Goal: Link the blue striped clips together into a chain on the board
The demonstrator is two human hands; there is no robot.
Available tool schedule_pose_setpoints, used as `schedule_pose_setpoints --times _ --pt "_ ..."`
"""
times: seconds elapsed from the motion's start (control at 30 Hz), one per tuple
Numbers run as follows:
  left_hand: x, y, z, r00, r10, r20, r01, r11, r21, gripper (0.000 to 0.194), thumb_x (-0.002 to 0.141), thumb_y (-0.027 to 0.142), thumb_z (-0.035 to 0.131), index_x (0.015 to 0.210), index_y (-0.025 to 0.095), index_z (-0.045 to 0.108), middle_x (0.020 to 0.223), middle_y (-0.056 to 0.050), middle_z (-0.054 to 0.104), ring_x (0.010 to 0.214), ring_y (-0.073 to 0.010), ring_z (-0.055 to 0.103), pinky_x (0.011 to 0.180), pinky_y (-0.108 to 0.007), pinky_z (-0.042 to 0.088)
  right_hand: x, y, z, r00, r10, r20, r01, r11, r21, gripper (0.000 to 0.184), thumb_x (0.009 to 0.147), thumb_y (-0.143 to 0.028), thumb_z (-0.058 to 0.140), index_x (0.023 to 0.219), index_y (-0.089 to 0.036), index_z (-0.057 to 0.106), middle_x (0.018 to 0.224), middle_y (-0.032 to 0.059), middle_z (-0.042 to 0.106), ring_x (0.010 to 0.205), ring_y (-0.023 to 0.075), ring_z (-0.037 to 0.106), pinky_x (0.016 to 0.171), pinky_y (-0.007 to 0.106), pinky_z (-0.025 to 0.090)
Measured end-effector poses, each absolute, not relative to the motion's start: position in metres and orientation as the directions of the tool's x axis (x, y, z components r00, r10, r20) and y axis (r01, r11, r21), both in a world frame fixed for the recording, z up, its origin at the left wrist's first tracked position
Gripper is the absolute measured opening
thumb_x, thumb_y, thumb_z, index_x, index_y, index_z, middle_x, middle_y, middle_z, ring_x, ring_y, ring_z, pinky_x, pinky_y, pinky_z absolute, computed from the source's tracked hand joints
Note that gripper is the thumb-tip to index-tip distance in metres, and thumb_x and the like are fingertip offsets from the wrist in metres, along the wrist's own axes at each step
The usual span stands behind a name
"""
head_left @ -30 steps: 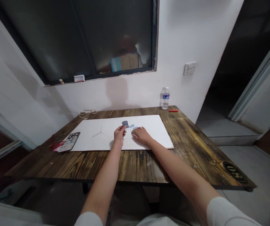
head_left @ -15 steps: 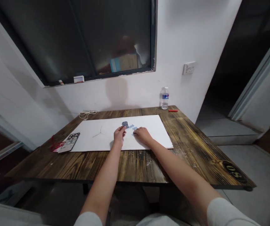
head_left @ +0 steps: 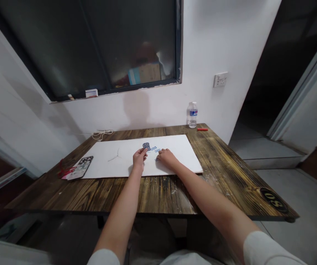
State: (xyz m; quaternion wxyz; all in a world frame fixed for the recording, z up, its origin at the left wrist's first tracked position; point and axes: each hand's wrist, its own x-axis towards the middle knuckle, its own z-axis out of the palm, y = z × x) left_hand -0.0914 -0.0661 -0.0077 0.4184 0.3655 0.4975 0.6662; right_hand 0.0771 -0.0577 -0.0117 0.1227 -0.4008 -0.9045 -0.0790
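Note:
A small bunch of dark blue, card-like pieces (head_left: 146, 145) is pinched upright in my left hand (head_left: 139, 159), over the middle of a white board (head_left: 103, 165). Two short blue-and-white strips (head_left: 153, 148) lie on the board just right of the bunch. My right hand (head_left: 167, 158) is lowered onto the board near these strips, its fingers bent and close together. A bit of blue shows by its fingertips, mostly covered, so I cannot make out what is under them. Black lines (head_left: 117, 155) that meet at one point mark the board's left part.
A phone in a patterned case (head_left: 84, 167) and something red (head_left: 66, 171) lie at the board's left end. At the table's back are a white cable (head_left: 102, 134), a water bottle (head_left: 192, 117) and a red pen (head_left: 202, 129). A wall (head_left: 161, 106) stands behind.
My right fingers have closed over the blue piece near their tips, which shows less now. My left hand keeps its grip on the bunch; the whole view has shifted slightly.

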Motion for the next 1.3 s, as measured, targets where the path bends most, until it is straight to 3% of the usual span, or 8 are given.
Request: schedule_pose_setpoints --times 0.27,0.67,1.07,1.3 --pt "-0.091 -0.067 -0.007 -0.379 0.923 0.063 -0.194 -0.145 0.970 0.049 0.043 0.044 0.085 0.081 0.017 0.068 0.062 0.002 0.061 0.051 -0.0062 0.051 0.048 -0.018 0.033 0.072 -0.053 -0.017 -0.676 0.692 0.253 0.732 0.672 0.116 0.024 0.088 -0.013 0.049 0.093 -0.011 0.072 0.095 0.0162 0.067 0.093 0.0247 0.059 0.077 0.033 0.039" --pt "-0.089 -0.068 -0.005 -0.386 0.921 0.053 -0.194 -0.137 0.971 0.050 0.042 0.043 0.087 0.080 0.016 0.069 0.063 0.001 0.062 0.051 -0.0062 0.052 0.048 -0.018 0.033 0.072 -0.056 -0.020 -0.678 0.669 0.305 0.722 0.684 0.105 0.025 0.088 -0.012 0.046 0.095 -0.008 0.070 0.097 0.0183 0.066 0.094 0.0265 0.058 0.077 0.035 0.038" --pt "-0.091 -0.067 -0.008 -0.376 0.925 0.056 -0.196 -0.139 0.971 0.047 0.044 0.041 0.086 0.080 0.017 0.069 0.062 0.002 0.061 0.051 -0.0060 0.051 0.048 -0.019 0.032 0.074 -0.066 -0.013 -0.549 0.746 0.377 0.810 0.585 0.023 0.024 0.092 -0.019 0.042 0.102 -0.011 0.063 0.110 0.0183 0.060 0.098 0.0259 0.054 0.082 0.035 0.034" --pt "-0.092 -0.064 -0.010 -0.389 0.920 0.037 -0.195 -0.122 0.973 0.048 0.043 0.042 0.085 0.080 0.016 0.066 0.065 0.001 0.062 0.051 -0.0062 0.051 0.046 -0.017 0.030 0.075 -0.064 -0.012 -0.418 0.756 0.504 0.827 0.546 -0.133 0.021 0.094 -0.020 0.041 0.100 -0.015 0.061 0.091 0.0104 0.069 0.079 0.0192 0.061 0.074 0.029 0.033"
